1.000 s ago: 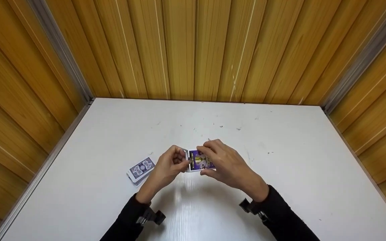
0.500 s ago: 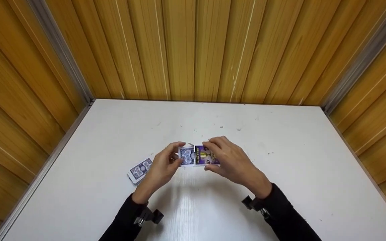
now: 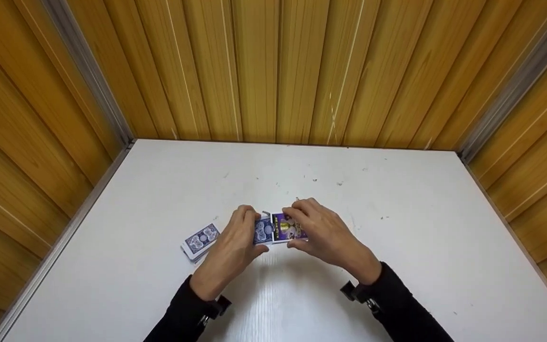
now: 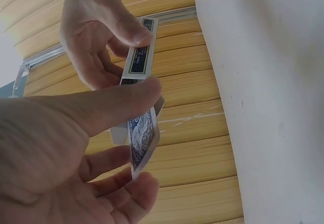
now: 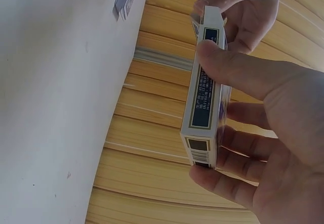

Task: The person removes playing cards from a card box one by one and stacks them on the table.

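My right hand (image 3: pixel 323 232) grips a playing card box (image 3: pixel 287 227) with a purple and yellow front and a white side. In the right wrist view, the thumb presses the box's printed narrow side (image 5: pixel 205 95), and the fingers lie along the opposite edge. Blue-backed playing cards (image 3: pixel 263 231) stick out of the box's left end. My left hand (image 3: pixel 231 247) holds these cards, with its thumb on the near edge and its fingers around the outer end. The left wrist view shows the patterned card back (image 4: pixel 143 135) between thumb and fingers.
Left of my left hand, a stack of blue-backed cards (image 3: pixel 202 239) lies on the white table (image 3: pixel 373 285). Yellow wood-look panels (image 3: pixel 297 71) wall the table at the back and sides. A small upright flap (image 3: pixel 266 213) shows by the box opening.
Blue-backed cards now show at the box's left end, where only the open end and flap showed before. My left hand has turned from pinching the box end to wrapping the cards.
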A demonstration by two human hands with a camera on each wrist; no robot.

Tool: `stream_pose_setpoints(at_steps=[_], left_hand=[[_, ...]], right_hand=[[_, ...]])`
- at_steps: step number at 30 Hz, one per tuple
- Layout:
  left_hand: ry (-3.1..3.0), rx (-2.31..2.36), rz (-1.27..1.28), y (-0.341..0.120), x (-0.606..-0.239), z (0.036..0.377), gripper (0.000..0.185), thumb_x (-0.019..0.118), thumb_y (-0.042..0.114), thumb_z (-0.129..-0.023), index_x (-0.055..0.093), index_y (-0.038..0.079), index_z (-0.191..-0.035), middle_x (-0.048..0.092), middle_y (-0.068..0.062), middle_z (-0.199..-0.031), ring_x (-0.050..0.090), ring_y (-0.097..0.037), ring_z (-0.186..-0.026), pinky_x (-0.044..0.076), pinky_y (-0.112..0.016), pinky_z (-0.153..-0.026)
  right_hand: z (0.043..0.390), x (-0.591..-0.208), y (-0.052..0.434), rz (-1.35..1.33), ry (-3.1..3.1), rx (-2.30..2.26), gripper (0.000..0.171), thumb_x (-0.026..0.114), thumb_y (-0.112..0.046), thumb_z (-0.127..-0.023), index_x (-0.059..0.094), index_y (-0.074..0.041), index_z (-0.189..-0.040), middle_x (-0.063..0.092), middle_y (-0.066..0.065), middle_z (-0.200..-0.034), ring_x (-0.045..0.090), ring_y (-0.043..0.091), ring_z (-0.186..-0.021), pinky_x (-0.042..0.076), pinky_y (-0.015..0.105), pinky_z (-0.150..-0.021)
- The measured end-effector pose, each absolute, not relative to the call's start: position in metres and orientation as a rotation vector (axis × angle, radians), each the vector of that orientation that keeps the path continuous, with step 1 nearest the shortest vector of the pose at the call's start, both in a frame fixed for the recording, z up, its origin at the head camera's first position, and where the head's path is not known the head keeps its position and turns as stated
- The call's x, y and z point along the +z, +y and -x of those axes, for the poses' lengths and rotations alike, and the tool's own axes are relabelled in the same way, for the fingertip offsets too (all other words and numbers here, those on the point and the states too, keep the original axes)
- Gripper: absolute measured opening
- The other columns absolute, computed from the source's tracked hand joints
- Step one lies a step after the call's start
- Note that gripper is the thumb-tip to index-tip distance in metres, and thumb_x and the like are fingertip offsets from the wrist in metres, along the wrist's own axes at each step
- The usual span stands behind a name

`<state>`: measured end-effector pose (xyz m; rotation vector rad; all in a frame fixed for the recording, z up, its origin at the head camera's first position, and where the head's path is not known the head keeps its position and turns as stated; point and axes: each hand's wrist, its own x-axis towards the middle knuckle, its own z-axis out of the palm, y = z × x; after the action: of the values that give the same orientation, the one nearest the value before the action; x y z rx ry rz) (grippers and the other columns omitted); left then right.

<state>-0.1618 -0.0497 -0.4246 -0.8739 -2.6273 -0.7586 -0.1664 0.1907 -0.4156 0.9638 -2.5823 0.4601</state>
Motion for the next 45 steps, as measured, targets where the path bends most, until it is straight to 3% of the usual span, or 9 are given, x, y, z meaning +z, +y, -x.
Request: stream_pose_setpoints(at_steps=[3,7,13,17,20,26,35,45], left_hand=[[-2.600,-0.649,0.897,-0.049,-0.426,0.161,0.066,0.093,0.014,-0.076,0.055,0.000,-0.128,0.051,-0.007,-0.112,0.051,-0.019,-0.098,0.051,-0.033,-0.084],[-2.542,-0.573,0.923,-0.051,-0.426,0.162,0.071,0.092,0.013,-0.077,0.057,0.000,-0.137,0.052,-0.010,-0.111,0.052,-0.023,-0.098,0.050,-0.034,-0.084],[-2.517,-0.593,0.908,-0.060,-0.421,0.164,0.068,0.093,0.012,-0.074,0.059,-0.002,-0.131,0.054,-0.014,-0.117,0.056,-0.029,-0.104,0.051,-0.040,-0.088],[-2.482,-0.600,0.912,-0.069,-0.415,0.167,0.068,0.093,0.005,-0.073,0.057,-0.007,-0.129,0.056,-0.017,-0.122,0.057,-0.031,-0.109,0.051,-0.042,-0.093],[-2.436,-0.594,0.907,-0.075,-0.412,0.170,0.070,0.090,-0.004,-0.072,0.055,-0.010,-0.133,0.057,-0.019,-0.119,0.057,-0.031,-0.105,0.053,-0.039,-0.088],[-2.548,-0.659,0.752,-0.092,-0.407,0.179,0.072,0.080,-0.013,-0.074,0.052,-0.007,-0.139,0.053,-0.027,-0.120,0.054,-0.039,-0.108,0.054,-0.044,-0.083],[-2.845,-0.739,0.444,-0.120,-0.398,0.192,0.068,0.075,-0.013,-0.080,0.047,-0.010,-0.142,0.047,-0.033,-0.138,0.050,-0.043,-0.123,0.051,-0.052,-0.093],[-3.128,-0.702,0.361,-0.137,-0.400,0.203,0.068,0.079,-0.002,-0.086,0.044,-0.015,-0.143,0.046,-0.036,-0.138,0.050,-0.044,-0.120,0.050,-0.055,-0.095]], right_hand=[[0.166,-0.416,0.190,-0.973,-2.576,0.474,0.068,0.093,-0.029,-0.078,0.063,-0.007,-0.135,0.060,0.007,-0.123,0.058,0.021,-0.110,0.055,0.036,-0.085],[0.166,-0.415,0.190,-0.964,-2.581,0.466,0.068,0.092,-0.031,-0.079,0.062,-0.007,-0.135,0.060,0.008,-0.124,0.058,0.021,-0.112,0.055,0.037,-0.087],[0.167,-0.412,0.194,-0.934,-2.570,0.474,0.069,0.092,-0.032,-0.079,0.063,-0.006,-0.135,0.061,0.008,-0.124,0.059,0.022,-0.111,0.055,0.037,-0.085],[0.168,-0.409,0.198,-0.896,-2.569,0.474,0.070,0.092,-0.034,-0.079,0.062,-0.005,-0.136,0.061,0.008,-0.125,0.058,0.022,-0.110,0.055,0.036,-0.081],[0.169,-0.407,0.202,-0.856,-2.580,0.477,0.070,0.091,-0.035,-0.080,0.062,-0.005,-0.136,0.061,0.009,-0.125,0.058,0.022,-0.110,0.055,0.036,-0.078],[0.172,-0.406,0.211,-0.792,-2.595,0.505,0.067,0.089,-0.034,-0.083,0.062,-0.004,-0.136,0.062,0.010,-0.124,0.059,0.024,-0.109,0.054,0.037,-0.075],[0.179,-0.405,0.218,-0.732,-2.606,0.536,0.066,0.089,-0.034,-0.083,0.062,-0.004,-0.136,0.062,0.009,-0.123,0.057,0.023,-0.108,0.053,0.037,-0.071],[0.182,-0.406,0.223,-0.695,-2.612,0.552,0.067,0.089,-0.035,-0.083,0.062,-0.004,-0.136,0.061,0.009,-0.122,0.057,0.023,-0.107,0.053,0.037,-0.072]])
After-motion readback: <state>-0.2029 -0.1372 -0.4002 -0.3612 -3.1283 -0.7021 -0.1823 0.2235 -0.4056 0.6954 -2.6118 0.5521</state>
